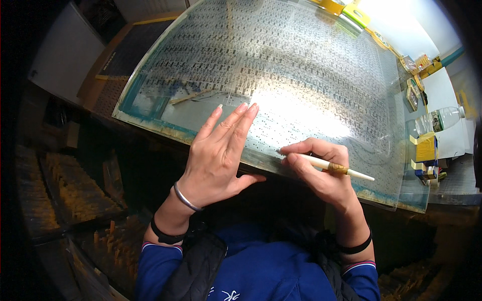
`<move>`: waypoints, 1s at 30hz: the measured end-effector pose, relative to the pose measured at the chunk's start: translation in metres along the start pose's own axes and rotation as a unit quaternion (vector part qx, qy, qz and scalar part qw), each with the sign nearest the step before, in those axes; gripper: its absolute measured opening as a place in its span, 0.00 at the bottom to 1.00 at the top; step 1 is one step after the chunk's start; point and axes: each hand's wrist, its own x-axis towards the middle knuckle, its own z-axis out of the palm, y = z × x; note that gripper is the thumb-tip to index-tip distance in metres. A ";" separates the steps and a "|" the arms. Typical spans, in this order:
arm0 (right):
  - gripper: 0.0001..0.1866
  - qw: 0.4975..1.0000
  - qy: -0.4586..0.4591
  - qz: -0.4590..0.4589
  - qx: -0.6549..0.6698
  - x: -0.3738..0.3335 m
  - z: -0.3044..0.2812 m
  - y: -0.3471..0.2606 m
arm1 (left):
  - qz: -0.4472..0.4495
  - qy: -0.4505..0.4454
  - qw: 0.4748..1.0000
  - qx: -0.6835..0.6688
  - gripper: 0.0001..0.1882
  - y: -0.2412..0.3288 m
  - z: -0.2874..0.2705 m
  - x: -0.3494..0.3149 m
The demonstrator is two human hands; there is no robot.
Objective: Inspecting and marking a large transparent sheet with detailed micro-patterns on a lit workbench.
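Observation:
A large glossy panel (175, 118) with a teal border and rows of small dark marks lies before me, with clear film over part of it. My left hand (216, 155) rests on its near edge, palm down, fingers stretched forward and thumb out to the side; nothing is in it. In my right hand (321, 170) is a slim white pen-like tool (360, 174) with a brown band, pinched between thumb and fingers. Its working end points left and down at the panel near the front edge; the fingers partly hide the tip, so I cannot tell whether it touches.
Bright glare covers the panel's middle. Along the right side stand a clear plastic bottle (447, 119), a yellow box (426, 148) and small items. A yellow-green object (355, 16) and tape line the far edge. Racks of yellowish pieces (80, 185) sit below left.

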 end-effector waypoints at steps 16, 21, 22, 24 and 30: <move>0.08 0.998 -0.054 -0.002 0.011 -0.002 -0.007 -0.001 | -0.002 -0.001 1.000 0.008 0.56 0.000 0.000 0.000; 0.08 1.000 -0.006 0.001 0.018 0.002 -0.002 -0.005 | -0.007 -0.008 1.000 0.010 0.56 0.002 -0.001 0.002; 0.08 1.000 0.011 0.003 0.024 0.002 -0.001 -0.005 | -0.006 -0.007 1.000 0.011 0.56 0.002 -0.001 0.002; 0.09 0.998 0.044 0.008 0.038 0.001 0.001 -0.005 | -0.006 -0.006 1.000 0.012 0.56 0.002 0.000 0.002; 0.07 0.997 -0.077 -0.010 -0.025 -0.003 -0.011 -0.003 | -0.006 -0.003 1.000 0.016 0.55 0.003 0.000 0.003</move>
